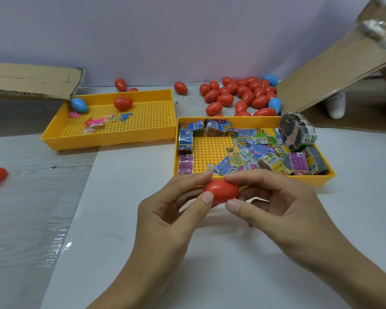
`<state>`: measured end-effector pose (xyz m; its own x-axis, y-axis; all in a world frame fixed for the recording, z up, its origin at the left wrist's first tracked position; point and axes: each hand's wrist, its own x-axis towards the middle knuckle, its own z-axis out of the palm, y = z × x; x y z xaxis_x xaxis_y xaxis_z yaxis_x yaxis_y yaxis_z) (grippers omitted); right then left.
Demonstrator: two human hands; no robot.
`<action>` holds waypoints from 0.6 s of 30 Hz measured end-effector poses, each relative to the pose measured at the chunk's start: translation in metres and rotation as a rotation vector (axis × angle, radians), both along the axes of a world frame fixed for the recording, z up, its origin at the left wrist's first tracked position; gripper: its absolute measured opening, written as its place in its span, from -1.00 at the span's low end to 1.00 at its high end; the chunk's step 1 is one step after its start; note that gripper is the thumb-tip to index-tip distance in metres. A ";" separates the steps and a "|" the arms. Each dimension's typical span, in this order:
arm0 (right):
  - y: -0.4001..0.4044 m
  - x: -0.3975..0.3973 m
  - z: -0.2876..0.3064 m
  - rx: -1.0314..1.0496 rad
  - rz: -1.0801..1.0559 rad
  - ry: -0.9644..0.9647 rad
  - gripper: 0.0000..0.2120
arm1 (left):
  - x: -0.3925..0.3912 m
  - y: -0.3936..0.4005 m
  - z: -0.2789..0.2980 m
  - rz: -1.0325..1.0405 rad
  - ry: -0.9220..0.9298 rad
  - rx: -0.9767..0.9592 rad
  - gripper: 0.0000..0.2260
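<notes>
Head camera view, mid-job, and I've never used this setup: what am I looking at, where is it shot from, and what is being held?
There is no machine here, only a person's two bare hands. The single picture comes from a wide-angle camera worn on the head, looking forward and down at a table. The left hand and right hand pinch one red egg between fingertips and thumbs. Behind it sits a yellow tray of folded printed leaflets, some bundled. A second tray, farther left, holds a blue egg and small toys. A pile of eggs, mostly red, lies at the back, with cardboard flaps at both sides.
</notes>
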<state>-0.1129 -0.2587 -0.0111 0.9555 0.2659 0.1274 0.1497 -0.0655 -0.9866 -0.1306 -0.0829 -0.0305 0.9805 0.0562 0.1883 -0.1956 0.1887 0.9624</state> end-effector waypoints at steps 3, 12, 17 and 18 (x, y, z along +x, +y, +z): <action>0.000 0.000 0.001 0.006 0.000 0.005 -0.70 | 0.001 0.000 -0.001 -0.021 0.002 -0.040 -0.78; 0.000 -0.003 0.007 0.025 -0.023 0.029 -0.71 | 0.001 0.001 -0.003 -0.040 0.029 -0.073 -0.76; 0.001 -0.004 0.009 -0.013 -0.012 0.006 -0.79 | 0.000 0.002 -0.002 -0.063 0.040 -0.017 -0.81; 0.002 -0.004 0.009 -0.019 -0.009 0.004 -0.79 | 0.000 0.002 -0.002 -0.064 0.044 -0.015 -0.81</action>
<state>-0.1167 -0.2571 -0.0024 0.9585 0.2595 0.1184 0.1449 -0.0853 -0.9858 -0.1310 -0.0810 -0.0321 0.9894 -0.0042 0.1448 -0.1406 0.2136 0.9668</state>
